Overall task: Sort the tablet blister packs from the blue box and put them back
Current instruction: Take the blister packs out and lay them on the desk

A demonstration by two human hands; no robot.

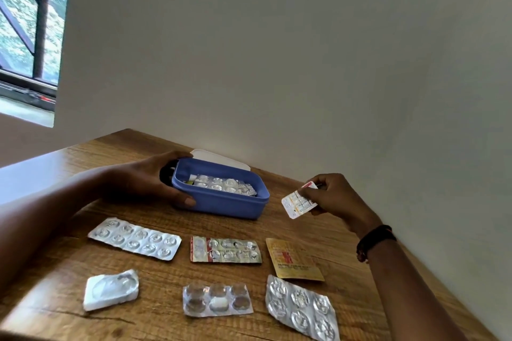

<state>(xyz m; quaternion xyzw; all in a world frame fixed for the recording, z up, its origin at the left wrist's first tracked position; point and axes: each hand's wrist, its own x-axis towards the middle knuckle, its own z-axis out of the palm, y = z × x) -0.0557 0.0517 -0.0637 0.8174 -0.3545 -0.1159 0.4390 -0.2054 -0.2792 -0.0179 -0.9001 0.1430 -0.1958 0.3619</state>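
Observation:
The blue box (221, 202) stands on the wooden table (69, 266) near the wall, with a silver blister pack (224, 185) lying inside. My left hand (149, 177) grips the box's left end. To the right of the box, my right hand (332, 196) holds a small white pack with red print (297, 202) above the table. Several packs lie in two rows in front: a long silver pack (135, 238), a red-edged pack (225, 250), a yellow sachet (293, 259), a white single blister (110, 289), a clear pack (217, 299) and a silver foil pack (302, 307).
A white lid (219, 159) lies behind the box against the wall. The wall runs close along the table's far and right edges. A window (27, 22) is at the upper left. A dark band sits on my right wrist (374, 239).

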